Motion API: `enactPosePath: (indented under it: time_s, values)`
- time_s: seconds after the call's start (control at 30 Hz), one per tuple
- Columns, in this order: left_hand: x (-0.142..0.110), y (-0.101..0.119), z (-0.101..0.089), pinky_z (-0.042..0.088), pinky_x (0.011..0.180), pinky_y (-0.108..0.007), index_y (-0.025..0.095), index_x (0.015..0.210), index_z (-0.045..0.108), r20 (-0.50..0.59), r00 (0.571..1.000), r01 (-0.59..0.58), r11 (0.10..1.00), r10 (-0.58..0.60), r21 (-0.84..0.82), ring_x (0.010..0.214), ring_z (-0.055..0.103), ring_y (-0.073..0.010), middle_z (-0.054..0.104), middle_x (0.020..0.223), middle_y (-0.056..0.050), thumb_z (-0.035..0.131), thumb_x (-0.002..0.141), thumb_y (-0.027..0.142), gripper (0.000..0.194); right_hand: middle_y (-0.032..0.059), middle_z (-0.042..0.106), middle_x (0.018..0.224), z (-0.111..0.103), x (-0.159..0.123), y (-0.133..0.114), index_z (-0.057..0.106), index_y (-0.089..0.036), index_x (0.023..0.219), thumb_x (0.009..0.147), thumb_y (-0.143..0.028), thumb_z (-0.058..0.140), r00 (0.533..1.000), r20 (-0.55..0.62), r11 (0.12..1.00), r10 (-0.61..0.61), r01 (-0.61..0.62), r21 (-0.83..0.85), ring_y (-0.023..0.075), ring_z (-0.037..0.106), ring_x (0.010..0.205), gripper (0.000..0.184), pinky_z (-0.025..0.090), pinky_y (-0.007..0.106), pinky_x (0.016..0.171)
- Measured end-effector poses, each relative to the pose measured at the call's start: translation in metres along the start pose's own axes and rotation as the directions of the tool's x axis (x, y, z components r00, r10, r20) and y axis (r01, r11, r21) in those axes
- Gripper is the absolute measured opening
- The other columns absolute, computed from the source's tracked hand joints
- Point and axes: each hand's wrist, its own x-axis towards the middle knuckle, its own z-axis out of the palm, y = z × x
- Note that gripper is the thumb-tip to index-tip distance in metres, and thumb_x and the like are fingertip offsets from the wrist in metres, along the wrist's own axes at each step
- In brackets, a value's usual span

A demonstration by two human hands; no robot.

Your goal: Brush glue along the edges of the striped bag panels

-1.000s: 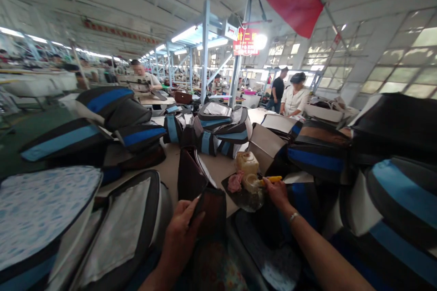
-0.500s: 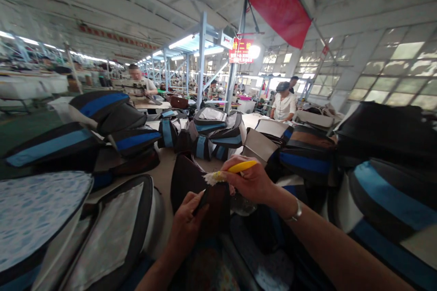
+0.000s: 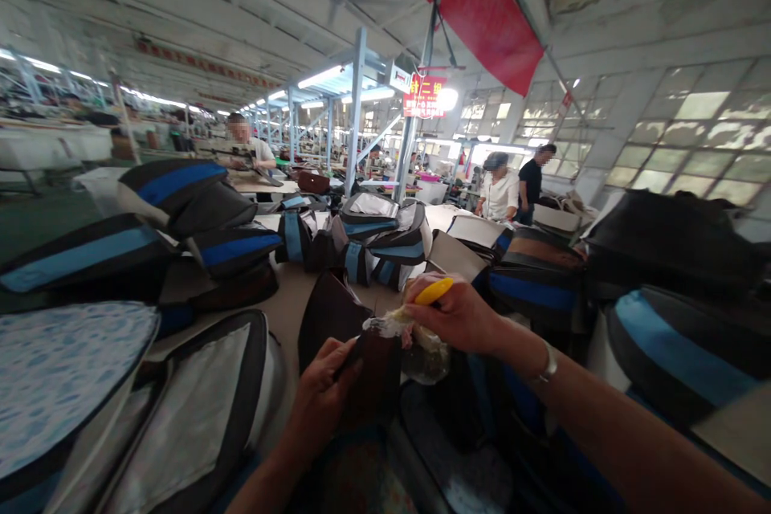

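Around both hands [image 3: 322,392], striped bags [image 3: 236,247] on tan tabletop [image 3: 289,299], red banner [image 3: 491,12] overhead.

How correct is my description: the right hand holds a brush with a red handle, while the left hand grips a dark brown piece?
The handle's colour is wrong. The head view shows the right hand holding a brush with a yellow handle. The rest is right: the left hand grips a dark brown piece.
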Motion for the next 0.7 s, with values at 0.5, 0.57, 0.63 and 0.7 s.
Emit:
enactPosePath:
  time_s: [0.5, 0.57, 0.63, 0.7]
  values:
    - [-0.006, -0.007, 0.024, 0.047, 0.067, -0.029, 0.013, 0.134, 0.052, 0.080, 0.924, -0.280, 0.519, 0.374, 0.808, 0.077, 0.055, -0.0173, 0.056, 0.092, -0.008, 0.042, 0.091, 0.012, 0.044, -0.0022, 0.056, 0.064, 0.015, 0.019, -0.004, 0.062, -0.017, 0.073, 0.088, -0.031, 0.059, 0.997, -0.004, 0.997, 0.077, -0.077, 0.006, 0.0097, 0.049, 0.061, 0.021, 0.036, 0.022, 0.061]
    - [-0.006, -0.007, 0.026, 0.049, 0.070, -0.031, 0.011, 0.132, 0.053, 0.110, 0.906, -0.305, 0.449, 0.409, 0.840, 0.080, 0.056, -0.0188, 0.058, 0.095, -0.009, 0.047, 0.089, 0.012, 0.044, -0.0039, 0.047, 0.056, 0.012, 0.017, -0.005, 0.054, -0.016, 0.061, 0.084, -0.025, 0.061, 0.994, 0.104, 0.975, 0.042, -0.018, -0.223, 0.0082, 0.041, 0.055, 0.025, 0.031, 0.024, 0.059]
    - [-0.006, -0.008, 0.028, 0.051, 0.071, -0.032, 0.010, 0.131, 0.054, 0.132, 0.890, -0.321, 0.396, 0.436, 0.860, 0.082, 0.057, -0.0200, 0.059, 0.096, -0.010, 0.050, 0.086, 0.011, 0.045, -0.0045, 0.042, 0.052, 0.009, 0.017, -0.005, 0.050, -0.016, 0.057, 0.083, -0.023, 0.060, 0.996, 0.061, 0.940, 0.061, -0.037, -0.339, 0.0074, 0.035, 0.052, 0.029, 0.028, 0.025, 0.057]
    - [-0.006, -0.009, 0.030, 0.051, 0.071, -0.033, 0.010, 0.130, 0.054, 0.142, 0.880, -0.325, 0.358, 0.452, 0.875, 0.081, 0.057, -0.0205, 0.059, 0.095, -0.010, 0.051, 0.086, 0.011, 0.044, -0.0033, 0.048, 0.055, 0.009, 0.018, -0.005, 0.054, -0.016, 0.061, 0.087, -0.027, 0.057, 0.995, -0.025, 0.940, 0.098, -0.101, -0.326, 0.0076, 0.038, 0.052, 0.029, 0.028, 0.024, 0.056]
